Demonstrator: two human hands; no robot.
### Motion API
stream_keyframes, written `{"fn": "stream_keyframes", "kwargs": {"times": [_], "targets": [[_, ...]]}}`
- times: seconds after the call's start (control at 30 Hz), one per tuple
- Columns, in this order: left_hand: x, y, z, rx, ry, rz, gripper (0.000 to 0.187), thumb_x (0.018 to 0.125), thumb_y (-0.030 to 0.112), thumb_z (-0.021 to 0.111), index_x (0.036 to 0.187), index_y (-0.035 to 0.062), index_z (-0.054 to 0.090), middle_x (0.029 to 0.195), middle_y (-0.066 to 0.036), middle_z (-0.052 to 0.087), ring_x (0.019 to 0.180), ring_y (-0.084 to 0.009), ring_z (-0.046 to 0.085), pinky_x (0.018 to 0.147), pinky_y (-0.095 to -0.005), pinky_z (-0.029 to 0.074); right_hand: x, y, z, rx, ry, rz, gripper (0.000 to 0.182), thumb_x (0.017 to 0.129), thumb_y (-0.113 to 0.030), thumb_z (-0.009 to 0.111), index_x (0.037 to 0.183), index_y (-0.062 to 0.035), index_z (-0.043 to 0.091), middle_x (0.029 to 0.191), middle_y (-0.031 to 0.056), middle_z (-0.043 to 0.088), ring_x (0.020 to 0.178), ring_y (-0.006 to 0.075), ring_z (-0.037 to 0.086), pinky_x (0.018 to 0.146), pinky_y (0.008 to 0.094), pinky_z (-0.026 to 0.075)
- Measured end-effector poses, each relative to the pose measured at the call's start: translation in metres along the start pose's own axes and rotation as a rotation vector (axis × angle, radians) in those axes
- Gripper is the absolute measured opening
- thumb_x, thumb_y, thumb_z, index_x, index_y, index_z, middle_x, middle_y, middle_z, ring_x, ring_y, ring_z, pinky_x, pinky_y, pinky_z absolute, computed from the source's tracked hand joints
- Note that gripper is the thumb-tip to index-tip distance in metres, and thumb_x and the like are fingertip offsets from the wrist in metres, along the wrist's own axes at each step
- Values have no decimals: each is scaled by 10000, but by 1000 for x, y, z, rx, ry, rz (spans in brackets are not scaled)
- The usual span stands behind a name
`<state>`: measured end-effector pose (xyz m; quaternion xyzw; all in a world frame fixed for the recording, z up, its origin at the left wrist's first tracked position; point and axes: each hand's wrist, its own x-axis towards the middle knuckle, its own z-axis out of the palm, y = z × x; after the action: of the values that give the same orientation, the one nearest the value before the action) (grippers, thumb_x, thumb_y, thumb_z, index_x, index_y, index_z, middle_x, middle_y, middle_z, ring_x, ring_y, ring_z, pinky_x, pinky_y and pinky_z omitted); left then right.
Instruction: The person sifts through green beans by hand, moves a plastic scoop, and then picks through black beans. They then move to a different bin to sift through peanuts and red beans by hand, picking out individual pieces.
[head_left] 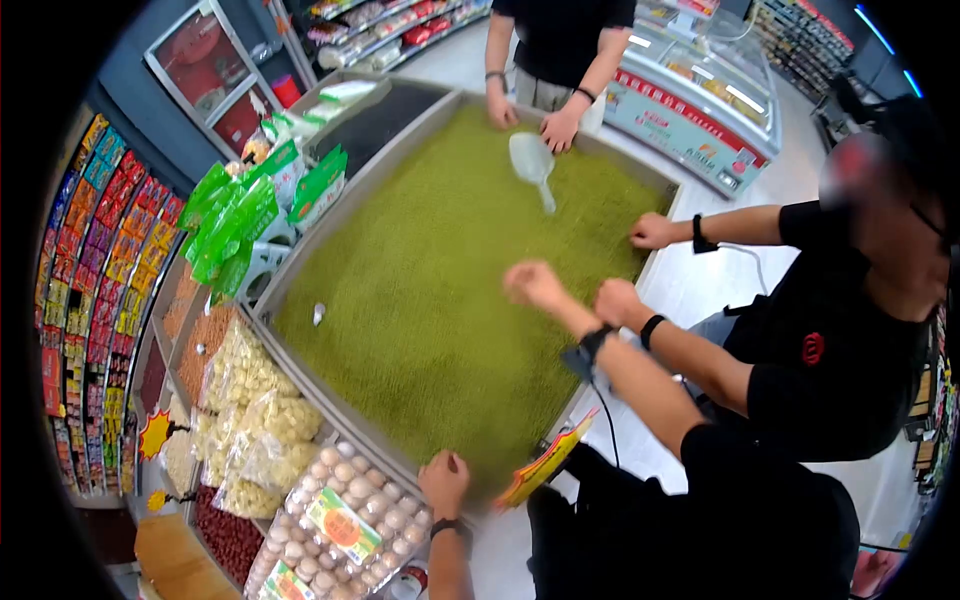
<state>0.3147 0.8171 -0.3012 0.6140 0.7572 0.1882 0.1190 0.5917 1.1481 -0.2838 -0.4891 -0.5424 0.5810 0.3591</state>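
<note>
A wide bin [350,213] holds a spread of small green beans [420,250]. Over the beans, right of the middle, my right hand [535,285] is smeared by motion, so its grip is unclear. At the bin's near edge, beside the egg trays, my left hand [443,480] has its fingers curled in; anything inside them is hidden. A pale scoop [531,158] lies on the beans at the far side, its handle towards me. One small white object [319,313] rests on the beans at the left.
Packed eggs [345,500] and bagged goods [250,420] border the bin at lower left, green bags [235,215] at left. One person's hands [560,130] are at the far edge; another person's hands [655,231] are on the right. A yellow-red sign [545,465] stands nearby.
</note>
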Motion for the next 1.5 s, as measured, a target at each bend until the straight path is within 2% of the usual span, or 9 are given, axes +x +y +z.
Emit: {"fn": "stream_keyframes", "kwargs": {"times": [0.03, 0.07, 0.13, 0.33, 0.67, 0.93, 1.2, 1.37, 1.5], "targets": [[-2, -5, 2, 23, -28, 5, 157, 848, 215, 634, 749, 93, 643, 744, -94, 686, 693, -322, 645, 692, -444, 470, -32, -7, 14, -228, 39, -47, 132, 924, -90, 620, 1003, -59, 721, 862, 82, 736, 717, 199, 691, 656, 370, 562], [-3, -7, 4, 49, -55, 11, 158, 845, 220, 634, 750, 95, 648, 746, -99, 692, 693, -326, 649, 687, -452, 474, -57, 6, 24, -481, 153, -325, 172, 931, -210, 623, 925, -55, 697, 790, 129, 702, 688, 224, 655, 654, 385, 521], [-3, -7, 1, -5, -33, 13, 165, 838, 227, 634, 742, 93, 642, 724, -106, 691, 679, -340, 652, 674, -466, 484, -115, -7, 32, -600, 67, -271, 262, 944, -310, 626, 944, -59, 700, 822, 184, 685, 732, 335, 663, 684, 429, 519], [-4, -6, 1, -82, 7, 9, 173, 838, 220, 637, 721, 92, 643, 701, -113, 686, 653, -356, 652, 668, -468, 501, -195, 33, 16, -784, 112, -233, 268, 949, -317, 627, 935, -70, 729, 841, 162, 701, 782, 367, 680, 689, 445, 528], [0, -4, -5, -81, -71, -21, 178, 855, 250, 644, 754, 102, 640, 723, -91, 680, 679, -346, 650, 665, -471, 495, -163, 43, 30, -809, 279, -282, 307, 934, -311, 599, 805, -55, 708, 798, 205, 678, 767, 407, 661, 687, 506, 520], [2, -2, -3, -108, -56, 5, 147, 833, 232, 675, 769, 113, 617, 663, -38, 604, 637, -301, 620, 644, -443, 486, -165, 43, 32, -863, 325, -289, 255, 935, -261, 633, 827, -34, 681, 752, 189, 668, 672, 387, 651, 617, 486, 512], [3, -1, -5, 4, 25, 146, 108, 831, 212, 678, 910, 138, 669, 875, -47, 659, 890, -272, 640, 773, -416, 519, -162, 46, 34, -917, 343, -270, 273, 914, -298, 632, 783, -66, 692, 722, 163, 672, 670, 388, 661, 632, 491, 533], [1, -4, -3, -61, 40, 143, 106, 836, 193, 673, 920, 130, 674, 869, -54, 666, 890, -278, 636, 796, -418, 518, -159, 45, 36, -921, 308, -193, 241, 922, -290, 644, 865, -60, 688, 860, 156, 701, 786, 372, 676, 691, 473, 539], [1, -5, -5, -96, -59, 70, 73, 840, 182, 670, 872, 120, 646, 831, -47, 658, 863, -276, 633, 787, -422, 507, -159, 37, 37, -950, 237, -141, 288, 898, -341, 694, 946, -57, 708, 838, 149, 682, 856, 369, 662, 751, 467, 536]]}}
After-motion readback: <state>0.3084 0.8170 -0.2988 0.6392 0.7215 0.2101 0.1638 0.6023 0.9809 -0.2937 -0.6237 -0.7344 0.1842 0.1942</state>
